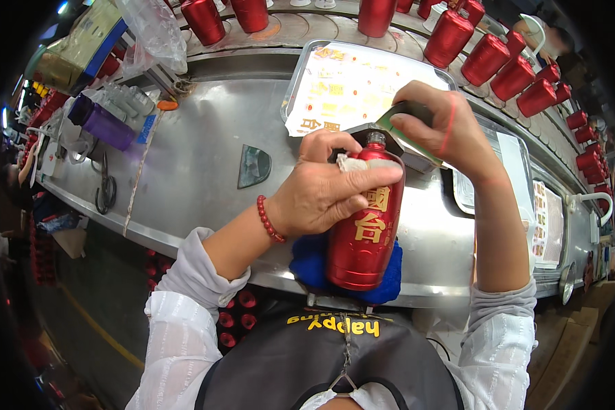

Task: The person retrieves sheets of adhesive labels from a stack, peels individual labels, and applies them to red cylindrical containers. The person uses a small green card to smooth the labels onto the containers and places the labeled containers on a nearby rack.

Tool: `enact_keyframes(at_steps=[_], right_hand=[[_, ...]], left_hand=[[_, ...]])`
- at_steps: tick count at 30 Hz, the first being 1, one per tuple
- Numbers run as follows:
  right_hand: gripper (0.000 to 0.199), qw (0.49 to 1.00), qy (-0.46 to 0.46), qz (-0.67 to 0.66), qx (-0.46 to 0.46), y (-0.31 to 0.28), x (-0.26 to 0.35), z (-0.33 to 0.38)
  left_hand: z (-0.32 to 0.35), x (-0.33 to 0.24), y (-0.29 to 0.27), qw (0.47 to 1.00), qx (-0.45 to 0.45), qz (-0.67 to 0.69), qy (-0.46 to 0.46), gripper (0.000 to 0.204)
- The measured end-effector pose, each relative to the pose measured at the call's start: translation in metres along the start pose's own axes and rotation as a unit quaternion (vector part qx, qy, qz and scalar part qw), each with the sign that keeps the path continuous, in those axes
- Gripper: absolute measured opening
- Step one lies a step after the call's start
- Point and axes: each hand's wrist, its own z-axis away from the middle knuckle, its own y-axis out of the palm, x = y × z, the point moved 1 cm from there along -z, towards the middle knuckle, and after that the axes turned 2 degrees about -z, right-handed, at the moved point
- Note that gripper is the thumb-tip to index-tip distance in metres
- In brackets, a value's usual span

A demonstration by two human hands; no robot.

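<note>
The steel bench (pixel 205 171) curves past the person, so work sits within reach of both arms. Behind it a conveyor (pixel 307 27) carries a row of red bottles (pixel 485 58) standing upright, spaced evenly, arcing away to the right.

A tray (pixel 301 65) lies flat at the bench's far edge holding a pale sheet of red and gold labels (pixel 352 85); a 2nd, similar sheet (pixel 547 219) rests lower right.

1 red bottle (pixel 365 225) with gold characters leans on a blue cloth (pixel 307 263) at the near edge, likely as padding against the metal. The left hand (pixel 321 191) wraps the bottle's shoulder, fingers pressed together around it with a white scrap tucked under them, steadying the neck.

The right hand (pixel 444 126) grips a dark, green-edged tool (pixel 400 123) at the bottle's cap, fingers curled closed about the handle; what the tool does there I cannot tell.

Left: a purple box (pixel 106 126), scissors (pixel 104 188), and a small clear shield-shaped piece (pixel 254 166).
</note>
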Motion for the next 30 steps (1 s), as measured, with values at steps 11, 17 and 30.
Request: enact_keyframes(at_steps=[11,17,30], right_hand=[[0.033,0.953,-0.224,0.140,-0.150,0.030,0.024,0.054],[0.032,0.974,-0.219,-0.013,0.059,0.029,0.059,0.085],[0.023,0.963,-0.139,0.095,-0.209,0.041,0.019,0.082]], left_hand=[[0.031,-0.043,-0.002,0.991,0.047,-0.127,0.020,0.045],[0.095,-0.084,0.010,0.996,-0.038,-0.056,-0.056,0.052],[0.098,-0.081,0.029,0.982,-0.025,-0.112,-0.150,0.095]])
